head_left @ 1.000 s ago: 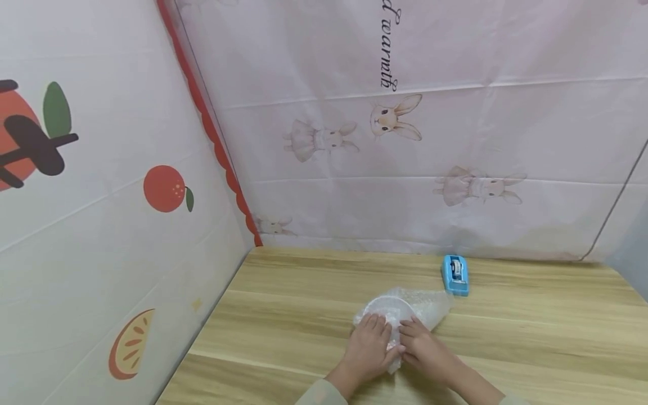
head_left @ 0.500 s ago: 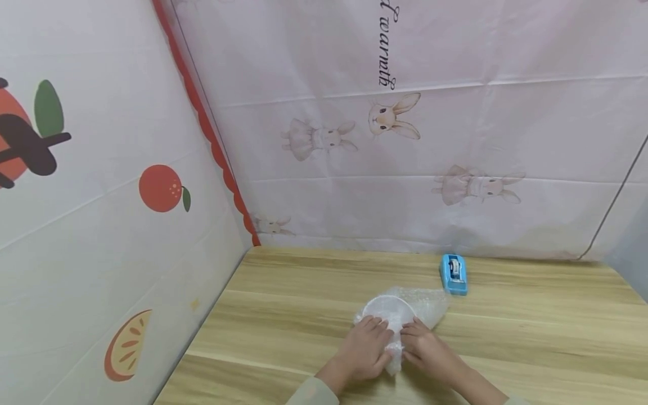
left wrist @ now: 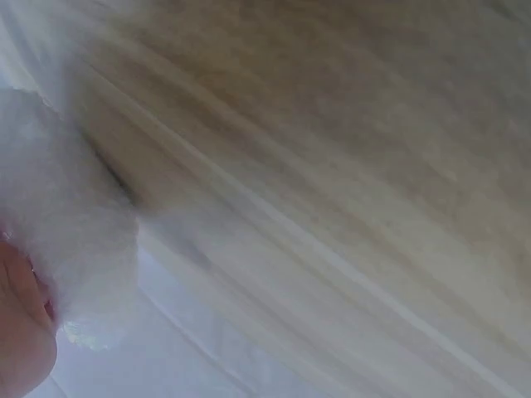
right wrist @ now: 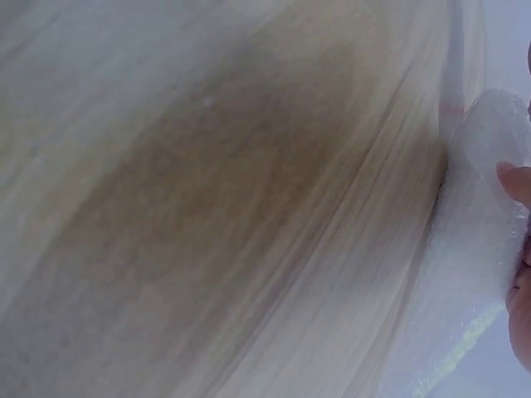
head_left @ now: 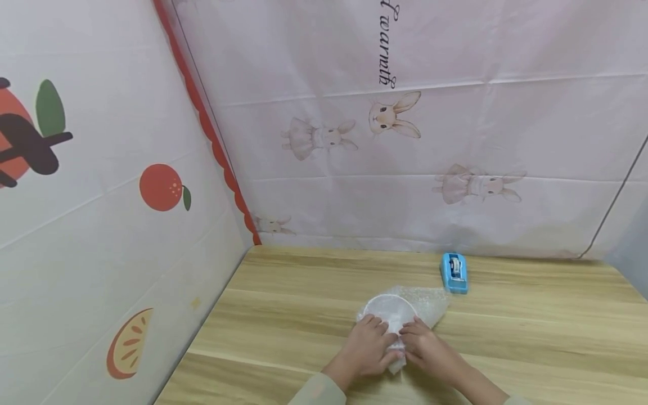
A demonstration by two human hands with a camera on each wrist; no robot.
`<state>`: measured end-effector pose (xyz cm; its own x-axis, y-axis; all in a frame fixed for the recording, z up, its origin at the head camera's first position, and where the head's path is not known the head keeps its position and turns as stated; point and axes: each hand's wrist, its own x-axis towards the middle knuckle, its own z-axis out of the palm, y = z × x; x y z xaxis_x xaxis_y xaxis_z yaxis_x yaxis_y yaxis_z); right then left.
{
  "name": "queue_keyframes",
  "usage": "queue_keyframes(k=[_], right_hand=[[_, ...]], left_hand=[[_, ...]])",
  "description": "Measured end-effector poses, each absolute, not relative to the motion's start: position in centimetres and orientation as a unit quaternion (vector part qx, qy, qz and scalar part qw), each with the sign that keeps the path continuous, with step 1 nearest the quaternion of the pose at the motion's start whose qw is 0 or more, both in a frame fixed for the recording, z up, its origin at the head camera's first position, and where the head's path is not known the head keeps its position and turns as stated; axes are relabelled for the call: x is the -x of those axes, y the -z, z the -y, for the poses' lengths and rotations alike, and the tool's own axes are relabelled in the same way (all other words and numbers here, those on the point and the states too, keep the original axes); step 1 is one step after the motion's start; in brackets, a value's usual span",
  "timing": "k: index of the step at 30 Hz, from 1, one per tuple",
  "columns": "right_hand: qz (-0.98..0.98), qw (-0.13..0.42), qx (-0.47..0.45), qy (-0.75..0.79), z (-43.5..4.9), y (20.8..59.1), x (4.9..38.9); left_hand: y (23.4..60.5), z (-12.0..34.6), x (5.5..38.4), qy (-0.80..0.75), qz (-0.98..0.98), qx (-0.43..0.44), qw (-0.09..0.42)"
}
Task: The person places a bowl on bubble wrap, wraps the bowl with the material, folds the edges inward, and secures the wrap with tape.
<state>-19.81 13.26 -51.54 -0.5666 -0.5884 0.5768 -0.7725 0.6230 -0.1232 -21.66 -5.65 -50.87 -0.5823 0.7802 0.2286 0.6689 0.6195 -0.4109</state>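
On the wooden table lies a round white item [head_left: 390, 306] with a pale rim, covered by clear bubble wrap [head_left: 432, 306]; whether it is a bowl or a plate I cannot tell. A loose corner of the wrap spreads to the right, and a narrow flap points toward me. My left hand [head_left: 367, 346] holds the wrap at the near left, fingers bent over it. From the near right my right hand [head_left: 427, 349] pinches the same wrap, its fingertips close to the left hand's. The left wrist view shows the wrapped bundle [left wrist: 75, 207] beside a fingertip; the right wrist view shows its side [right wrist: 473, 224].
A blue tape dispenser [head_left: 455, 274] stands just behind the wrap's right corner. Printed cloth with rabbits [head_left: 354, 208] hangs along the table's back edge. A fruit-patterned cloth [head_left: 101, 253] borders the left side of the wooden table [head_left: 283, 315].
Both hands stay on the bubble wrap with small finger shifts. More of the round item's top shows beyond the left fingers than a second ago. The tape dispenser stays put.
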Motion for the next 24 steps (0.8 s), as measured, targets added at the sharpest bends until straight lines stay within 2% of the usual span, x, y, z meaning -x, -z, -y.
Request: queue_keyframes(k=[8,15,19,24], right_hand=[[0.871,0.233,-0.382,-0.201,-13.2,51.6,19.7],[0.878,0.191,-0.38,-0.219,-13.2,51.1,19.6],[0.877,0.167,-0.337,-0.3,-13.2,50.7,19.2],[0.855,0.242,-0.18,-0.421,-13.1,50.5,19.4]], left_hand=[[50.4,5.4,21.7,-0.156,0.887,0.411,0.144],[49.6,5.2,21.7,-0.153,0.898,0.403,0.087],[49.2,5.1,21.6,-0.165,0.898,0.401,0.072],[49.0,5.0,21.7,-0.165,0.9,0.399,0.059]])
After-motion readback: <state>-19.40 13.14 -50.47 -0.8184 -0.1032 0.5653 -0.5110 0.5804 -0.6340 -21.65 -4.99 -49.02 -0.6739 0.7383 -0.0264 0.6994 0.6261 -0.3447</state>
